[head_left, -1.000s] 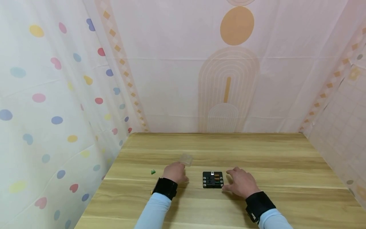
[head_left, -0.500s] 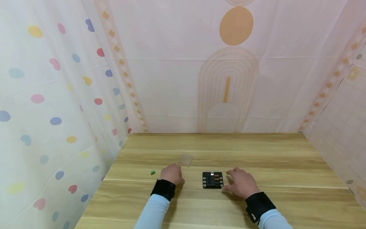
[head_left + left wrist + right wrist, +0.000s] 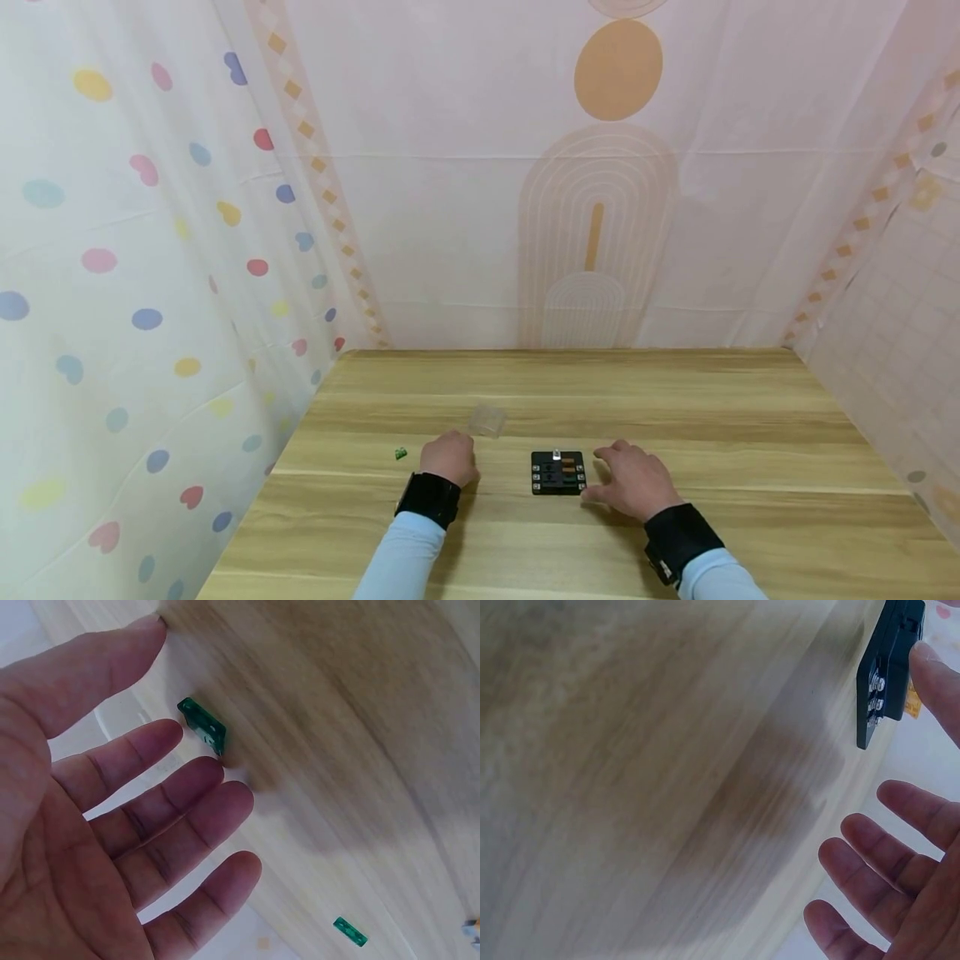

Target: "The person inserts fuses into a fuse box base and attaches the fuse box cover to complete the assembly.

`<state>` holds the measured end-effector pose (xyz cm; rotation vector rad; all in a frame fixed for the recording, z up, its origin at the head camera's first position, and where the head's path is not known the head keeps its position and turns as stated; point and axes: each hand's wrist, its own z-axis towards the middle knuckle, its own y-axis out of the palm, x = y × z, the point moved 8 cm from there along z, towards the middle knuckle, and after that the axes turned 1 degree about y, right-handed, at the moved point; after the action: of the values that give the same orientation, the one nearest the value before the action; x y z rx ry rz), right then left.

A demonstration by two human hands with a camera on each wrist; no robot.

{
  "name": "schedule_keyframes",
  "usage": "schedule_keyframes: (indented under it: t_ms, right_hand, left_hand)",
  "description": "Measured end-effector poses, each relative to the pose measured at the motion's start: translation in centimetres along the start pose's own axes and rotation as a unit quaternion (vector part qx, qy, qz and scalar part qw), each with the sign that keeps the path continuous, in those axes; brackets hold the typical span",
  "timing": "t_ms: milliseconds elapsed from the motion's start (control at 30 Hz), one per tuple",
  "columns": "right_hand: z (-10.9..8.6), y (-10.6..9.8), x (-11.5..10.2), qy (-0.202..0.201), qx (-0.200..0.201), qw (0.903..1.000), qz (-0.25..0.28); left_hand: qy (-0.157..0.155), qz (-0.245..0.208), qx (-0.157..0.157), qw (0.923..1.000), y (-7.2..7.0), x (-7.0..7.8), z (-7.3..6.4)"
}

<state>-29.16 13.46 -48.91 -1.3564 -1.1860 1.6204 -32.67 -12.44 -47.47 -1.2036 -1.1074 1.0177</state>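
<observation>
My left hand (image 3: 448,458) hovers over the table with thumb and fingers spread, holding nothing. In the left wrist view, a green blade fuse (image 3: 204,726) lies just past the fingertips (image 3: 169,731); in the head view the hand hides it. A second green fuse (image 3: 401,453) lies on the table to the left of that hand. The black fuse block (image 3: 558,473), with small orange fuses and metal terminals, lies flat by my right hand (image 3: 636,479). That hand's fingers are relaxed and apart. Its thumb (image 3: 936,682) is at the block's edge; whether it touches, I cannot tell.
A clear plastic cover (image 3: 487,421) lies beyond the left hand. The wooden table (image 3: 750,433) runs back to a patterned curtain (image 3: 450,233), with more curtain at both sides. In the left wrist view, a small yellow-and-grey piece (image 3: 472,930) shows at the right edge.
The left hand has drawn back a little to the left, away from the clear cover and the fuse block. My right hand and the block have stayed put.
</observation>
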Motion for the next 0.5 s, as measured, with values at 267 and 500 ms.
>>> schedule_keyframes:
  t_ms: [267,500]
  right_hand:
    - [-0.02,0.05,-0.07,0.000,0.001,1.0000,0.001]
    - [0.02,0.11,-0.12,-0.003,0.002,1.0000,0.001]
  left_hand:
    - [-0.001,0.027,0.000,0.9996,0.13,0.06,-0.12]
    - [0.001,0.032,0.003,0.9995,0.61,-0.33,0.19]
